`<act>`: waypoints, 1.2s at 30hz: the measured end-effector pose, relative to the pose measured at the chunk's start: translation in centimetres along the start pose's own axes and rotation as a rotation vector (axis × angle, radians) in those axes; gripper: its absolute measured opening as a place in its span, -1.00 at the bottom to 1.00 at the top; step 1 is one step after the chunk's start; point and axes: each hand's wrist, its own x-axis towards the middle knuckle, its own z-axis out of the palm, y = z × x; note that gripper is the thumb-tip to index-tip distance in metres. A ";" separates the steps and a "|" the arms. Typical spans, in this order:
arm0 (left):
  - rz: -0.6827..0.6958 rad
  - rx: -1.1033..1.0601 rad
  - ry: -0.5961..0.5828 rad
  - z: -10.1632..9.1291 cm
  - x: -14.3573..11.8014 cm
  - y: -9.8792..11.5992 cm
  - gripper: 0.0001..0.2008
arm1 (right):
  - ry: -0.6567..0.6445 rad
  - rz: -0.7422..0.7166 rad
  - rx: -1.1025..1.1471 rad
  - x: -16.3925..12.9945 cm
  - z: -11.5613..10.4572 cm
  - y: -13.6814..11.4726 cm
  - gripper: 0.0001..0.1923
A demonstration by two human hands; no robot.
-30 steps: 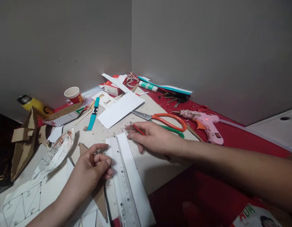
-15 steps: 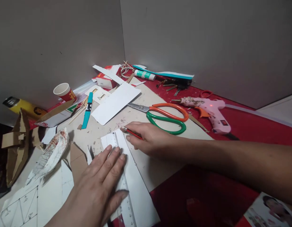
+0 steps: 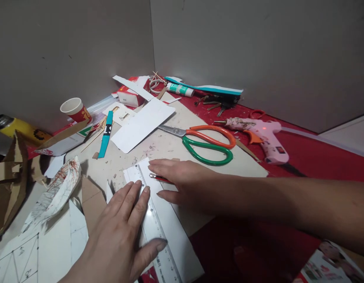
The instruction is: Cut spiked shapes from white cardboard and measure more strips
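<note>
My left hand [image 3: 123, 232] lies flat, fingers spread, pressing a clear plastic ruler [image 3: 154, 224] onto a white card strip [image 3: 177, 236]. My right hand [image 3: 182, 181] holds a red pencil [image 3: 158, 177], its tip beside the ruler's right edge near the strip's far end. The strip lies on a beige cardboard sheet [image 3: 217, 167] over a red table cover [image 3: 302, 157].
Orange-and-green scissors [image 3: 208, 143] and a pink glue gun [image 3: 262, 133] lie beyond my right hand. A white card [image 3: 143, 124], teal strip [image 3: 105, 134], paper cup [image 3: 72, 110], glue stick [image 3: 180, 89], cardboard scraps [image 3: 11, 181] and drawn paper [image 3: 19, 259] crowd the left and back.
My left hand went from fingertips at the ruler's edge to lying flat on it. My right hand with the pencil slid back toward me along the ruler.
</note>
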 end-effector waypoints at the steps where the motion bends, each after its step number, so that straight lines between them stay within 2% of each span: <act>1: -0.008 -0.007 0.000 0.0 0.0 0.0 -0.21 | -0.002 -0.002 0.001 0.0 0.0 0.0 -0.35; 14: -0.015 -0.062 0.024 0.0 0.0 -0.2 -0.21 | -0.011 -0.061 -0.012 -0.4 0.0 0.4 -0.39; 26: -0.028 -0.102 -0.004 0.4 0.1 -0.5 -0.19 | -0.051 -0.033 -0.073 -0.3 -0.9 -0.5 -0.42; 36: -0.021 -0.134 -0.042 0.0 0.0 -0.7 -0.24 | -0.047 -0.033 -0.104 0.1 -0.2 0.0 -0.38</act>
